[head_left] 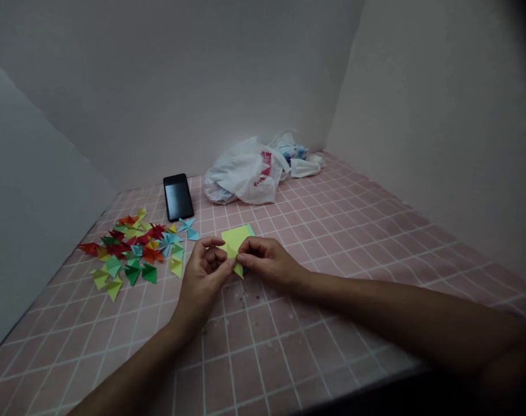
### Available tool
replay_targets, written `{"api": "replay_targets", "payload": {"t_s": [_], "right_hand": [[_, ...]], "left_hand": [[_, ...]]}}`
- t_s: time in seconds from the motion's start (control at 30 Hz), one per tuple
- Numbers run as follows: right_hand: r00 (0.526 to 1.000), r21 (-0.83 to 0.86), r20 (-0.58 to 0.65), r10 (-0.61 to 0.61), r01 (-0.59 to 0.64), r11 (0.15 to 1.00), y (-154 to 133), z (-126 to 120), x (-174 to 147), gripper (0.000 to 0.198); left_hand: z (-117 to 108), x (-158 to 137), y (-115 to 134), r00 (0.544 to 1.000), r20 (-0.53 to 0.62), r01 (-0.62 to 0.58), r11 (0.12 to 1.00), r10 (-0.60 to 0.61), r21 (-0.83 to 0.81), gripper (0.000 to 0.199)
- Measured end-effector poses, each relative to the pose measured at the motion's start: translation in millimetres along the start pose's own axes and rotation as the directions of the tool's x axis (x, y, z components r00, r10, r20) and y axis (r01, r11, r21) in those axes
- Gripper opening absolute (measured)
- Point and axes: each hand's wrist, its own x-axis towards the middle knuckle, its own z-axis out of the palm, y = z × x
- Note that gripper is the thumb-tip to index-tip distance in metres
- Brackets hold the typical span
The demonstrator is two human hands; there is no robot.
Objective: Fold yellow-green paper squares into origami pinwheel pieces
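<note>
Between my two hands is a small folded piece of yellow paper (239,270), one pointed tip hanging downward. My left hand (206,267) pinches it from the left with thumb and fingers. From the right, my right hand (267,260) grips it between thumb and forefinger. Behind and under the fingers lies a stack of square paper (237,236), yellow on top with a green edge showing at the right. To the left of my left hand spreads a pile of folded paper cranes (133,245) in red, orange, yellow, green and light blue.
A black phone (178,197) lies beyond the cranes, near the wall. White plastic bags (245,173) with red print sit at the back, with more bagged items (295,153) beside them. The table has a pink checked cover (332,225); walls rise on the left, back and right.
</note>
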Motion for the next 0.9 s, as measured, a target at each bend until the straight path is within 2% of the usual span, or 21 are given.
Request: {"api": "replay_targets", "payload": {"t_s": [0.1,0.17,0.3,0.47,0.57,0.77,0.9], "right_hand": [[0.996,0.113,-0.042,0.073,-0.067,0.991,3.7,0.8,0.9,0.021],[0.994,0.137,-0.074,0.083,-0.072,0.988,4.8,1.2,0.8,0.021],[0.994,0.17,-0.058,0.095,-0.084,0.982,3.1,1.6,0.1,0.021],[0.991,0.25,-0.011,0.134,-0.127,0.96,-1.1,2.3,-1.0,0.022],[0.992,0.191,-0.017,0.122,-0.116,0.975,-2.4,2.4,-1.4,0.021],[1.0,-0.059,0.015,0.022,-0.022,0.998,-2.6,1.5,-2.8,0.021],[0.999,-0.102,0.037,-0.004,0.008,0.995,-3.5,0.3,-3.2,0.018]], "left_hand": [[-0.8,0.7,-1.3,0.993,0.04,0.111,0.993,-0.109,-0.051,0.036],[-1.6,1.4,-2.9,0.985,0.063,0.163,0.986,-0.162,-0.015,0.031],[-2.9,2.8,-5.6,0.977,0.085,0.188,0.98,-0.193,0.07,0.031],[-3.4,2.3,-7.3,0.979,0.07,0.186,0.981,-0.19,0.06,0.031],[-3.5,1.2,-7.6,0.982,0.066,0.179,0.984,-0.179,0.011,0.029],[-2.9,1.7,-5.6,0.987,0.029,0.158,0.987,-0.158,0.01,0.028],[-3.5,0.8,-4.7,0.991,0.017,0.136,0.991,-0.136,0.0,0.027]]}}
